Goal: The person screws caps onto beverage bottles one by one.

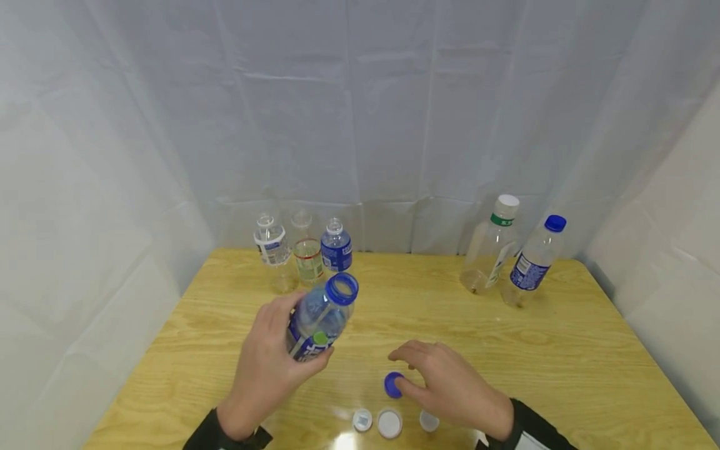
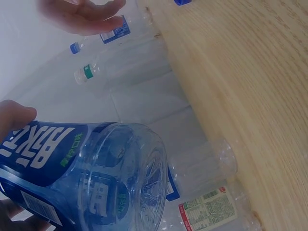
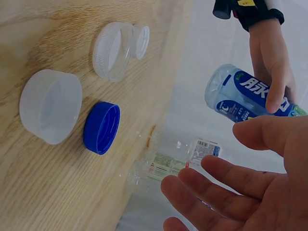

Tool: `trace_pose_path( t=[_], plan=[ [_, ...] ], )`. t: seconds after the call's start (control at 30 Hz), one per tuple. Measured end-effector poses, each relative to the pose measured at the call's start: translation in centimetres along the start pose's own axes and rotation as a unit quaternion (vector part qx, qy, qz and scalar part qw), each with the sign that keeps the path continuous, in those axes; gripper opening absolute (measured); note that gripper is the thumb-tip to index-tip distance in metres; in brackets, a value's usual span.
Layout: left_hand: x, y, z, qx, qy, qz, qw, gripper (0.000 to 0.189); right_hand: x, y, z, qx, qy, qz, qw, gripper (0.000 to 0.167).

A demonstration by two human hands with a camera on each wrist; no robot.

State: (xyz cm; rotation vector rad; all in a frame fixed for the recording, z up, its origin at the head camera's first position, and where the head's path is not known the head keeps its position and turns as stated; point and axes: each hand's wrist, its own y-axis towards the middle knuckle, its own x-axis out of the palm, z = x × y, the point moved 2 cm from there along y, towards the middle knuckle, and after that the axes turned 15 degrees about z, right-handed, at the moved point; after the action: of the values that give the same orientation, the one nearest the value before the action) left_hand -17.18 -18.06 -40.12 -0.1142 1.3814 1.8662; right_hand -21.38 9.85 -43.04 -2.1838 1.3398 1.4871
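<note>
My left hand [image 1: 267, 359] grips a blue-tinted plastic bottle [image 2: 125, 168] around its dark blue label. The bottle tilts to the right, and its open blue mouth [image 1: 342, 289] points up in the head view. With fingers relaxed and spread, my right hand [image 1: 450, 381] hovers over the wood table and holds nothing. A blue bottle cap [image 3: 101, 127] lies hollow side up below it; in the head view my thumb overlaps that cap. White caps [image 1: 390, 424] lie near it toward the front, one of them a tall whitish one [image 3: 50, 107].
Three uncapped clear bottles, one with a blue label [image 1: 337, 255], stand at the back left. At the back right are a white-capped bottle [image 1: 488, 259] and a blue-capped bottle [image 1: 531, 265]. Pale sheeting [image 1: 360, 125] hangs behind the table [image 1: 562, 369] and at both sides.
</note>
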Motion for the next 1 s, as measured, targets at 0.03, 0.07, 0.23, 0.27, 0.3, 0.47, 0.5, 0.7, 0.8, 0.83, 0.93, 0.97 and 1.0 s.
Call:
trace_pose_path(
  t=[0.03,0.07,0.23,0.27,0.3,0.47,0.5,0.7,0.8,0.83,0.93,0.97,1.0],
  plan=[
    [0.0,-0.1,0.0,0.0,0.001,0.0,1.0,0.097,0.1,0.0,0.1,0.0,-0.001,-0.002,1.0,0.031],
    [0.0,-0.1,0.1,0.0,0.001,-0.001,1.0,0.097,0.1,0.1,0.1,0.0,-0.002,-0.003,1.0,0.031],
    [-0.1,-0.4,0.2,0.003,0.001,0.002,1.0,0.096,0.8,0.2,0.4,-0.008,-0.022,-0.002,0.9997,0.033],
    [0.0,-0.4,0.3,0.005,0.0,0.002,1.0,0.095,0.9,0.2,0.4,-0.01,-0.027,-0.002,0.9996,0.033],
    [0.0,-0.4,0.3,0.008,0.001,0.004,1.0,0.095,1.1,0.3,0.5,-0.012,-0.032,-0.003,0.9994,0.034],
    [0.1,-0.6,0.4,0.022,-0.001,0.007,0.9997,0.095,2.3,0.6,0.9,-0.031,-0.053,-0.013,0.9981,0.036],
    [0.1,-0.7,0.4,0.024,-0.001,0.007,0.9997,0.095,2.6,0.7,1.0,-0.035,-0.056,-0.014,0.9977,0.036],
    [0.2,-0.9,0.4,0.02,-0.001,-0.005,0.9998,0.096,3.9,0.9,1.5,-0.044,-0.069,-0.024,0.9964,0.038],
    [0.3,-1.0,0.4,0.019,0.0,-0.01,0.9998,0.096,4.2,1.0,1.6,-0.037,-0.076,-0.041,0.9956,0.039],
    [0.3,-1.0,0.4,0.019,0.001,-0.011,0.9998,0.095,4.3,1.1,1.7,-0.035,-0.078,-0.047,0.9953,0.04],
    [0.3,-1.1,0.3,0.019,0.001,-0.014,0.9997,0.095,4.6,1.1,1.7,-0.032,-0.08,-0.065,0.9942,0.04],
    [0.3,-1.1,0.3,0.019,0.001,-0.015,0.9997,0.095,4.7,1.1,1.7,-0.034,-0.08,-0.068,0.9939,0.04],
    [0.4,-1.1,0.3,0.018,0.0,-0.016,0.9997,0.095,4.7,1.1,1.7,-0.036,-0.08,-0.069,0.9937,0.039]
  ],
)
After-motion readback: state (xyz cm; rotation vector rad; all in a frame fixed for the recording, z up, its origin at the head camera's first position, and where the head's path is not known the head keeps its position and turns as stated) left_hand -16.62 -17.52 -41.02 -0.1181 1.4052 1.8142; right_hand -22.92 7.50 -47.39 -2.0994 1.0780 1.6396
